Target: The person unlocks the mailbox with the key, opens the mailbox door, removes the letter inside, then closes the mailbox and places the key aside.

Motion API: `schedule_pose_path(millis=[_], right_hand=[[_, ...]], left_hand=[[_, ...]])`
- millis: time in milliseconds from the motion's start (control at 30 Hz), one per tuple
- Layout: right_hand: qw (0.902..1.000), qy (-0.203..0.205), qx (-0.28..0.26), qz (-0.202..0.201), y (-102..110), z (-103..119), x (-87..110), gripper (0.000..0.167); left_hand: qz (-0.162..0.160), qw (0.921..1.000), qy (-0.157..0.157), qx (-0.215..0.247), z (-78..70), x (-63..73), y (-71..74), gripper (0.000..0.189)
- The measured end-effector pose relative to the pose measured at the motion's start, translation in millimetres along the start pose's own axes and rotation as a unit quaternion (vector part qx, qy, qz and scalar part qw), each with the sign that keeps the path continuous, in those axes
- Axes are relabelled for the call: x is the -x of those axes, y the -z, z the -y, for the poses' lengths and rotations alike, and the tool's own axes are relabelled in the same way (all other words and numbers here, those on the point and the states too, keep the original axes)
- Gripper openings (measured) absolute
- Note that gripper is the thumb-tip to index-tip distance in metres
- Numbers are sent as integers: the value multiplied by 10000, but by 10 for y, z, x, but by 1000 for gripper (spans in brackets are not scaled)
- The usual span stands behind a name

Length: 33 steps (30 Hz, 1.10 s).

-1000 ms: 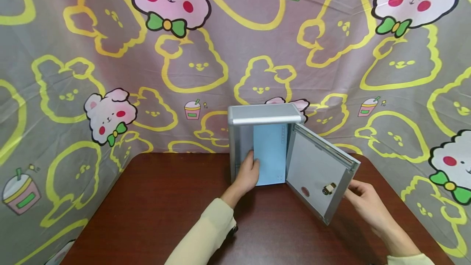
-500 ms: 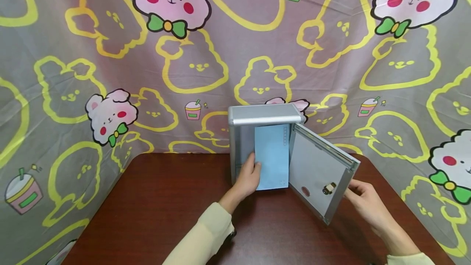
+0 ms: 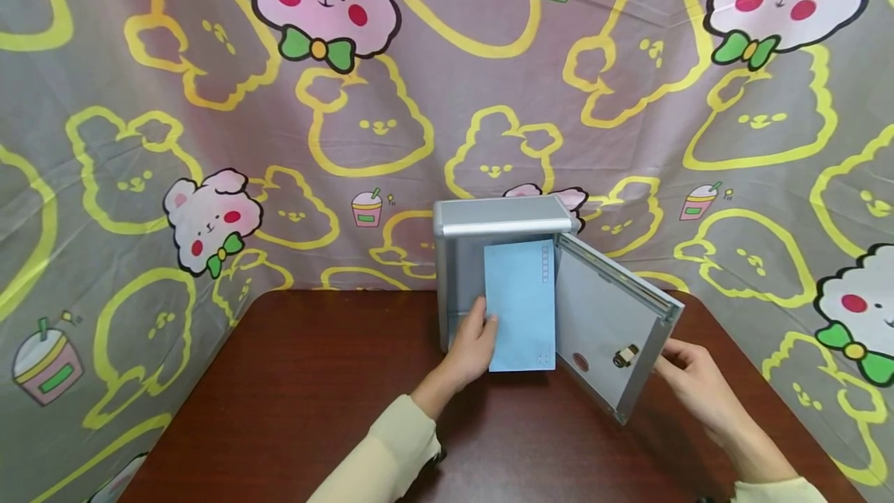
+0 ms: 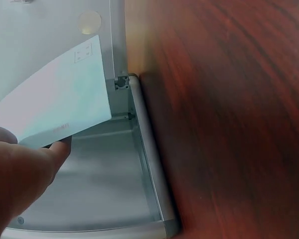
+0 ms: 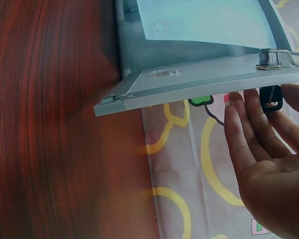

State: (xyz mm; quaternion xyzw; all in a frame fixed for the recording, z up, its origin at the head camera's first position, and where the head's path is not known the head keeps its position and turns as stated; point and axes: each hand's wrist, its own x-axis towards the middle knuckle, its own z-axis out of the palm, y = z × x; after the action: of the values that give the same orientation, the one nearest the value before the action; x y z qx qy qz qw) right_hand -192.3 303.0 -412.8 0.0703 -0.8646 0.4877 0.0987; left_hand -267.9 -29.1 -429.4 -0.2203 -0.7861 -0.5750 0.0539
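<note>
A light blue envelope [image 3: 520, 309] is upright in front of the open silver metal box [image 3: 503, 216], its lower edge off the tabletop. My left hand [image 3: 471, 344] pinches the envelope's left edge between thumb and fingers. In the left wrist view the envelope [image 4: 70, 94] slants across the box's mouth. The box's hinged door [image 3: 604, 328] stands swung out to the right, its lock [image 3: 625, 357] showing on the inner face. At the door's outer side my right hand [image 3: 698, 386] pinches a black-headed key [image 5: 271, 97] in the lock; the other fingers stretch along the door.
The box stands on a dark reddish-brown wooden table [image 3: 314, 394], close to its back edge. A cloth with cartoon bears [image 3: 377, 123] hangs behind and at both sides.
My left hand has drawn the envelope out of the box, toward me and slightly down and right. The door and my right hand have stayed nearly still.
</note>
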Motion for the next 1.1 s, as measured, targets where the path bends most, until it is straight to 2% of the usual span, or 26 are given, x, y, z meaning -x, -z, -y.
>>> schedule_pose_path(millis=[133, 333, 467, 667, 833, 1000, 1100], right_hand=[[10000, 10, 37, 9, -5, 5, 2, 28], [10000, -27, 17, 16, -4, 5, 2, 29], [9999, -104, 7, 17, -5, 2, -3, 30], [9998, -213, 19, 36, -9, 6, -10, 33], [9999, -135, 34, 75, -6, 9, -12, 32], [9999, -50, 103, 40, -3, 16, -14, 32], [9999, -49, 96, 53, -10, 16, -4, 32]], left_hand=[[74, 10000, -41, 47, -19, 54, 8, 21], [237, 9995, 3, 220, -69, 139, 27, 37], [220, 9995, -41, 240, -89, 184, 36, 43], [53, 9998, -126, 167, -108, 234, 66, 35], [57, 9998, -143, 106, -116, 261, 108, 13], [17, 9996, -229, 132, -133, 298, 155, 8], [2, 9995, -284, 149, -146, 331, 174, 13]])
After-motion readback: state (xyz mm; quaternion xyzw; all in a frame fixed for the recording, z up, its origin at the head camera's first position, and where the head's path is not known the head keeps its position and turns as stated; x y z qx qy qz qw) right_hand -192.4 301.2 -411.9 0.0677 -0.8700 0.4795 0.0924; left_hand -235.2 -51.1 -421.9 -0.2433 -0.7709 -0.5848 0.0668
